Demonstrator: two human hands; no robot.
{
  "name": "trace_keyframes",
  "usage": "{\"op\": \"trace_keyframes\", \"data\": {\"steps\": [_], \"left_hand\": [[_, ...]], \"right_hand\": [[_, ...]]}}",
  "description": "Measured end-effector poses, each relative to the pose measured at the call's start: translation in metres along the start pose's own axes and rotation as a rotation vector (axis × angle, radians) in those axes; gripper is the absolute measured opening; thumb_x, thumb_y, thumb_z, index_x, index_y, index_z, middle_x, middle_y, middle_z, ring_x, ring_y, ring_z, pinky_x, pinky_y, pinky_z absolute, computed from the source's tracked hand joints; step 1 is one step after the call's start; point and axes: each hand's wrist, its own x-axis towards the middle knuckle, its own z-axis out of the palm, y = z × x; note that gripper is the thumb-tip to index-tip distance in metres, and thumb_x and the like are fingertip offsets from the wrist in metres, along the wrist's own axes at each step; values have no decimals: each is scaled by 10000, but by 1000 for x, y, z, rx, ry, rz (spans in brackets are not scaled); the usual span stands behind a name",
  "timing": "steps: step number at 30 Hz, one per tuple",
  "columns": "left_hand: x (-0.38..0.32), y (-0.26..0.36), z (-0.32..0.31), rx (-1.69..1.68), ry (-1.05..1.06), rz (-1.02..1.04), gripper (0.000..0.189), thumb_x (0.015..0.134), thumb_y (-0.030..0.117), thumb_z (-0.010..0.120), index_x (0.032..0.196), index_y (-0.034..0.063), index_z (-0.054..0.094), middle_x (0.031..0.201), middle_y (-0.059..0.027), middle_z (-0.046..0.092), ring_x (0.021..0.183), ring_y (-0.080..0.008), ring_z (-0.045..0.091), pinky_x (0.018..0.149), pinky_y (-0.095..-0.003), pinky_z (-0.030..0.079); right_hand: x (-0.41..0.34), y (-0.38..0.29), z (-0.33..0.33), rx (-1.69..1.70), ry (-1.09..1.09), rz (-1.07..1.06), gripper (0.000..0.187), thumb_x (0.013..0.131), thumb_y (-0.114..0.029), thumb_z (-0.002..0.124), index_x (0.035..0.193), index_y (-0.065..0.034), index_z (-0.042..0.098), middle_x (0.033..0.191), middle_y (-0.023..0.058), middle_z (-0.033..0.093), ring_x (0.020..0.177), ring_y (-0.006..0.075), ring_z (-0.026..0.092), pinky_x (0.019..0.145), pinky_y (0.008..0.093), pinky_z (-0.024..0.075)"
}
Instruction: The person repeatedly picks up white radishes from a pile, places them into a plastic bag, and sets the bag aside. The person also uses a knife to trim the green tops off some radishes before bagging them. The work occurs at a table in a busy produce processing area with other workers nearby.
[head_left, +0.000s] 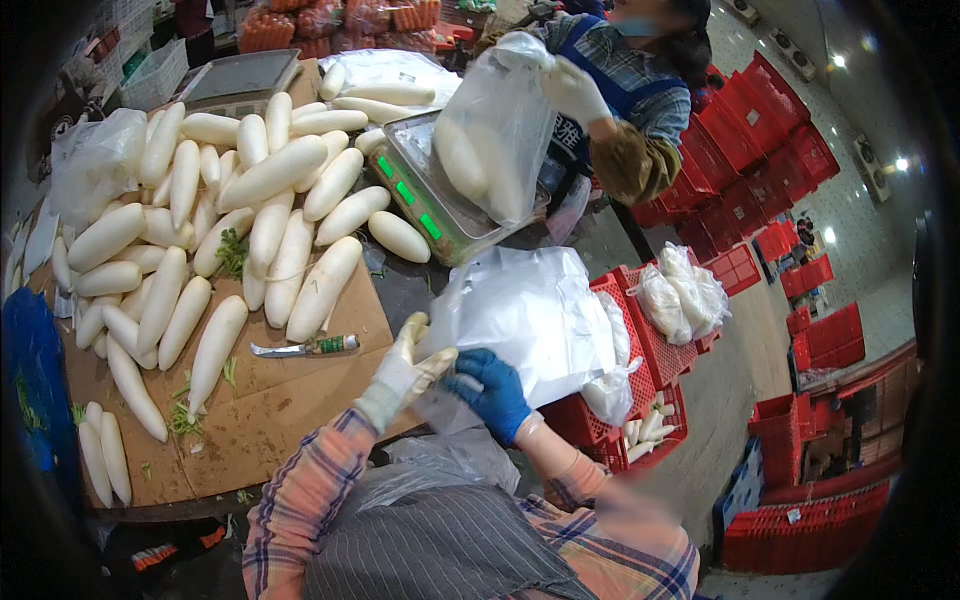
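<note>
My left hand (405, 369), in a white glove, and my right hand (491, 390), in a blue glove, are close together at the table's near edge. Between them they grip a thin clear plastic bag (444, 412), whose outline is partly blurred. Just beyond lies a stack of flat clear plastic bags (532, 315). Left of my hands, a small curved-blade knife (304, 347) with a green-wrapped handle rests on the cardboard (300, 405). Behind it is a large heap of white radishes (274, 176), with leaf scraps around.
Across the table, a co-worker's gloved hand (576, 91) lifts a plastic bag of radishes (487, 150) over a scale (409, 196). Red crates (630, 337) with bagged radishes (682, 296) stand to my right. A second scale (240, 79) sits at the far left.
</note>
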Motion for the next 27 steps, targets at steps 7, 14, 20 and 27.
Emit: {"op": "trace_keyframes", "data": {"steps": [7,14,20,27], "left_hand": [[-41,65,-71,-76,50,144,207,924,61,578,1110,-17,625,934,-1,657,819,-58,573,731,-207,475],[-101,90,-147,-16,339,238,235,936,83,589,1142,-24,622,962,6,658,830,-41,566,727,-194,468],[-149,61,-214,39,666,22,383,887,129,656,1230,-12,560,1103,-74,637,995,-131,592,855,-263,487],[-179,33,-183,1020,1118,223,688,802,239,702,1387,49,396,1300,-224,502,1182,-350,500,987,-424,428]], "right_hand": [[29,58,-9,481,158,595,394,892,-129,660,1264,-38,567,1125,95,642,986,147,603,872,271,479],[43,38,105,1363,-502,447,216,949,-168,544,1092,-33,633,1069,62,633,964,170,583,812,310,480],[87,-7,123,914,-748,479,228,898,-151,636,1035,27,672,917,70,678,818,150,620,764,283,504],[66,-44,154,835,-855,486,238,909,-150,625,1057,22,697,874,48,673,785,111,592,733,247,480]]}}
